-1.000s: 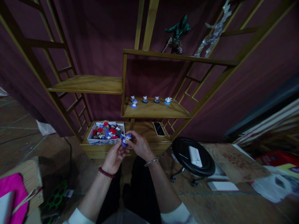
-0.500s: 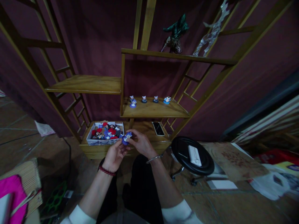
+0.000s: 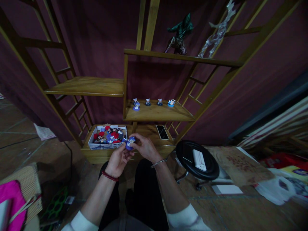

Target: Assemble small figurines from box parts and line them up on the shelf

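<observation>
A small purple-and-white figurine (image 3: 130,143) on a round purple base is between my two hands, in front of the lowest shelf. My right hand (image 3: 146,147) pinches it from the right with thumb and fingers. From the left, my left hand (image 3: 119,160), palm turned up and fingers curled, has its thumb against the base. Just behind it, a shallow white box (image 3: 107,147) is filled with several red, purple and dark figurines. On the middle shelf (image 3: 154,115) stand several dark-and-white figurines (image 3: 147,102), a similar purple one (image 3: 136,106) and a blue-based one (image 3: 171,102).
A phone (image 3: 162,132) lies on the lowest shelf. Above, a green-cloaked statue (image 3: 181,35) and a clear deer-like statue (image 3: 218,32) stand on the upper shelf. A black round stool (image 3: 187,154) holding a white object (image 3: 199,160) is at my right.
The figurine stays between both hands with almost no movement. The whole view has shifted very slightly.
</observation>
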Action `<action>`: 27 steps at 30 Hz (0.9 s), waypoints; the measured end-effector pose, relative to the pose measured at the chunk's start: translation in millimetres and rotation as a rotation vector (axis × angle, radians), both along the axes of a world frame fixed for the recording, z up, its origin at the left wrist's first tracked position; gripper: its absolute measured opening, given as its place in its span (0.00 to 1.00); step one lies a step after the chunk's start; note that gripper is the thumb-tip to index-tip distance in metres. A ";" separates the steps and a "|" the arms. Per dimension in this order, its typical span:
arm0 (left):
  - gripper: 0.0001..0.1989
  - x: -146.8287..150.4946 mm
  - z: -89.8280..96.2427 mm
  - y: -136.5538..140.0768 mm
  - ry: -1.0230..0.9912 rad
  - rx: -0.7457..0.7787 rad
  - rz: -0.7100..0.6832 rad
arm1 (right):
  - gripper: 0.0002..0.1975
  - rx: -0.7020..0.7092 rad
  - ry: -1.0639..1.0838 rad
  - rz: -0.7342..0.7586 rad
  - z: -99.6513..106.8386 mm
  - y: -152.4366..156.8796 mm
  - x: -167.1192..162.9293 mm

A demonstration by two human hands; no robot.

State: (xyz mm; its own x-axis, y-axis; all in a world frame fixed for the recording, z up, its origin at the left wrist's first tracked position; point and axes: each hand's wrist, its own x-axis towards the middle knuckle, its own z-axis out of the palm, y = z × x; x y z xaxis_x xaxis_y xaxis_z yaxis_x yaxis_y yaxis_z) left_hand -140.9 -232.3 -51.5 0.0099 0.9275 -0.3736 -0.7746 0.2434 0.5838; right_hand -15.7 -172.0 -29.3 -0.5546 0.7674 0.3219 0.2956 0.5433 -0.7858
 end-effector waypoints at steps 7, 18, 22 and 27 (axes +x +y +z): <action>0.06 -1.3 -2.6 2.8 -0.030 0.003 -0.011 | 0.15 -0.010 -0.005 0.023 -2.0 4.2 2.2; 0.05 2.9 1.5 4.6 0.000 0.024 -0.009 | 0.14 -0.008 0.018 0.020 -0.9 6.7 7.3; 0.05 5.0 1.9 5.2 0.009 0.034 -0.024 | 0.13 0.009 0.006 0.014 2.5 6.5 10.3; 0.06 7.4 1.0 7.1 0.003 0.037 -0.031 | 0.13 0.032 -0.027 -0.003 3.9 8.5 13.6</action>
